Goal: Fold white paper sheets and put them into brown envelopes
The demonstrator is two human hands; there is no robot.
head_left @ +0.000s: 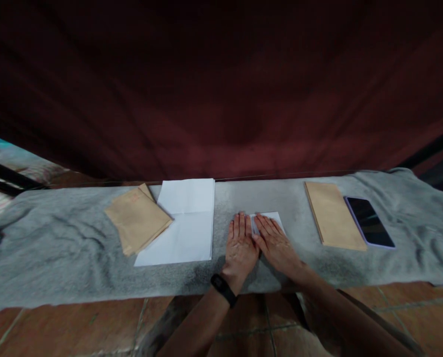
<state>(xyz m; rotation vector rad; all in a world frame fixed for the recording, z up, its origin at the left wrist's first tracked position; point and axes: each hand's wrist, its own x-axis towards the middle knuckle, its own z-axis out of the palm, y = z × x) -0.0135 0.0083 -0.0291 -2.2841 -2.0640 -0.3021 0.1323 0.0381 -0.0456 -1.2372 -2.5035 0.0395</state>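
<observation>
A small folded white paper [273, 218] lies on the grey cloth [58, 248] in the middle. My left hand [240, 245] rests flat on its left part, fingers stretched out together. My right hand [275, 243] lies flat across the paper beside it, fingers pointing up and left, pressing it down. Most of the paper is hidden under both hands. A black band sits on my left wrist [224, 289].
A stack of white sheets [186, 220] lies to the left, with brown envelopes [137, 218] overlapping its left edge. At the right lie another brown envelope [333, 215] and a dark phone [370, 221]. A dark red curtain [221, 89] hangs behind. Tiled floor shows below.
</observation>
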